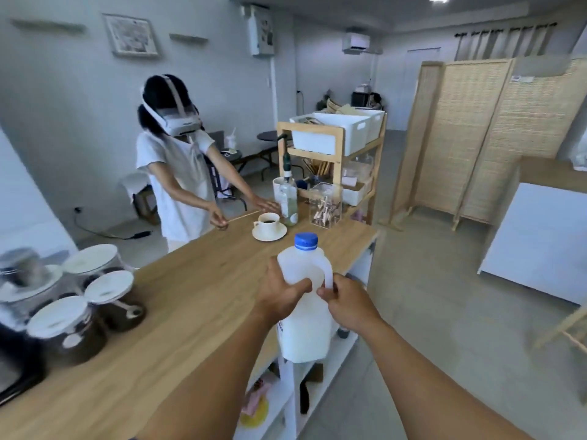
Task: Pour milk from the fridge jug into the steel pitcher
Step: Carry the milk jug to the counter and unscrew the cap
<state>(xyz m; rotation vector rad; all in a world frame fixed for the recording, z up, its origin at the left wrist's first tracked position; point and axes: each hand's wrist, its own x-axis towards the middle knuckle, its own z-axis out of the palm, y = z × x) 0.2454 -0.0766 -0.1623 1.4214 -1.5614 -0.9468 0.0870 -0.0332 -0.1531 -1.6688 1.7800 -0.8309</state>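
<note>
Bare wood runs down the middle of the counter (178, 312), from the near edge to the cup (269, 221). Jars (95, 296) crowd its left end. At the far end the cup, a bottle (289, 198) and a clear box (325, 204) stand close together, with another person's arm (235, 179) reaching in beside them. Open floor (428, 281) lies right of the jug (301, 331).

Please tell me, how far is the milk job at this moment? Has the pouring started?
Done: the milk jug is fetched and held up near the wooden counter. In hand: the left hand grips its body and the right hand holds its handle. Left: the blue cap is still on, so nothing is poured, and no steel pitcher shows in this view. Uncapping and pouring remain.
</note>
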